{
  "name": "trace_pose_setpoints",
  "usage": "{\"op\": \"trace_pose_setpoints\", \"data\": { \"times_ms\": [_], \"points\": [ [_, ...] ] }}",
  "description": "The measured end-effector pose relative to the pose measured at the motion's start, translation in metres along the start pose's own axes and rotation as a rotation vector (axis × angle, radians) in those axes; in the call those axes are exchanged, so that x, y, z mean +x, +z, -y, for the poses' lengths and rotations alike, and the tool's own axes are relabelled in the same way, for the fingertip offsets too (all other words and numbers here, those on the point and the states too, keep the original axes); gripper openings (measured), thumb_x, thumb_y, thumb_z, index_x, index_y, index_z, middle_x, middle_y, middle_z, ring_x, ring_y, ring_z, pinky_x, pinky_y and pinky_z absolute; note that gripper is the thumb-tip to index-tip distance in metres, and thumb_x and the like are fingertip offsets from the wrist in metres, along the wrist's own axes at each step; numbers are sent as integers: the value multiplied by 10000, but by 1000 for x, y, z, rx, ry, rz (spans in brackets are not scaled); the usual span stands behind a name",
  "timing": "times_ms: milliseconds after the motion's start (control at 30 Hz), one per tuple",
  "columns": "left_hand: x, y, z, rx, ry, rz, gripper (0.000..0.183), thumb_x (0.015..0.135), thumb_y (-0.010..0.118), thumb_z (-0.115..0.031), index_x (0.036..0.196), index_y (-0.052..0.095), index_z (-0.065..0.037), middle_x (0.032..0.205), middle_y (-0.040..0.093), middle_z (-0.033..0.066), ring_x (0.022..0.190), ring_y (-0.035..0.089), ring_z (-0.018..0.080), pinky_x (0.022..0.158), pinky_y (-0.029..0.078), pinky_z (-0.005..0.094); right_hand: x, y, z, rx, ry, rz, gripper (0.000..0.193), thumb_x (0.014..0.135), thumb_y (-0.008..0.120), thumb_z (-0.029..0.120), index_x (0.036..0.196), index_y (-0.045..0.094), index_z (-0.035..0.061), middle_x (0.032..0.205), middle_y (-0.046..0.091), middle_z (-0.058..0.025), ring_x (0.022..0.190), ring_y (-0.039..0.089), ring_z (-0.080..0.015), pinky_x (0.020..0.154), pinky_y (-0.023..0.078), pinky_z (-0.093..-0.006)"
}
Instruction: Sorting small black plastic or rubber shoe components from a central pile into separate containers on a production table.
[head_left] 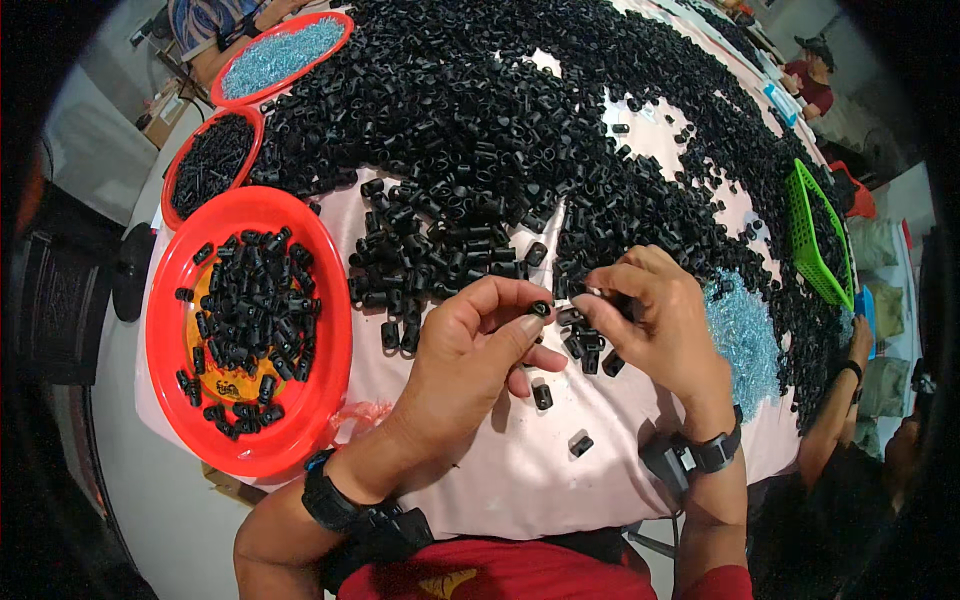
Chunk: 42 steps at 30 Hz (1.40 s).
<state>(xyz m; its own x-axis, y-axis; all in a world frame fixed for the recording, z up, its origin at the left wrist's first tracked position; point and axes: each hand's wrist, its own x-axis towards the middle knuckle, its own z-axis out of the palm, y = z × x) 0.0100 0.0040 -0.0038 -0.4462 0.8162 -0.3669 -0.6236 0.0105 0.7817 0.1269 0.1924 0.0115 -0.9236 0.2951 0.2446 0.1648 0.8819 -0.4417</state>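
Between thumb and forefinger, my left hand [455, 350] pinches a small black plastic cord lock body [540, 309], its round open end turned up. Close on its right, my right hand [650, 315] has thumb and forefinger pressed together near the tips; whatever lies between them is too small to make out. The two hands are apart. Below them, a loose black piece [543, 397] and another black piece [581, 446] lie on the pink cloth [480, 490]. Just beyond my fingers spreads a large heap of similar black pieces [450, 150].
At left stands a red oval basin [163, 350] with black pieces inside. Behind it are a red basin of thin black parts [210, 160] and one of silvery-blue springs [285, 58]. More springs [742, 340] lie right of my wrist. A green basket [803, 235] and another person's arm [835, 400] are farther right.
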Motion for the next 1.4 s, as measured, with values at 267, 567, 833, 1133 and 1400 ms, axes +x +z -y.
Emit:
{"op": "trace_pose_setpoints", "data": {
  "times_ms": [267, 567, 833, 1133, 1400],
  "points": [
    [1, 0, 8, 62, 32, 68, 217, 1022, 590, -100, 1223, 611, -20, 1043, 666, 50, 809, 694, 96, 586, 494, 179, 2, 4, 6, 42, 13, -20, 199, 820, 770, 109, 1002, 752, 32, 774, 633, -102, 682, 631, -248, 593, 481, -359],
    [1, 3, 20, 64, 117, 124, 214, 997, 634, -61, 1203, 628, -4, 1034, 677, 35, 804, 660, 73, 627, 493, 200, -19, -4, 27, 544, 58, 18, 195, 862, 753, 73, 1050, 758, 20, 868, 703, -62, 667, 579, -81, 519, 387, -213],
    [-1, 9, 14, 104, 57, 76, 185, 1005, 625, -59, 1175, 653, 7, 988, 702, 41, 794, 670, 73, 631, 508, 204, -27, 3, 14, 657, 70, -67, 204, 868, 760, 65, 1069, 765, 31, 857, 711, -45, 703, 597, -81, 545, 418, -214],
    [1, 8, 14, 65, 70, 66, 180, 1006, 633, -71, 1169, 661, 0, 966, 705, 40, 782, 661, 60, 598, 490, 190, -32, 7, 18, 829, 300, -36, 159, 886, 748, 39, 1043, 761, 15, 826, 692, -18, 663, 561, -44, 568, 419, -209],
    [-1, 7, 13, 148, 93, 38, 198, 995, 648, -71, 1181, 670, -6, 957, 706, 44, 786, 673, 67, 574, 484, 185, -24, 10, 13, 617, 24, -68, 149, 884, 742, 43, 1030, 767, 22, 866, 728, -77, 714, 643, -111, 579, 472, -239]
  ]
}}
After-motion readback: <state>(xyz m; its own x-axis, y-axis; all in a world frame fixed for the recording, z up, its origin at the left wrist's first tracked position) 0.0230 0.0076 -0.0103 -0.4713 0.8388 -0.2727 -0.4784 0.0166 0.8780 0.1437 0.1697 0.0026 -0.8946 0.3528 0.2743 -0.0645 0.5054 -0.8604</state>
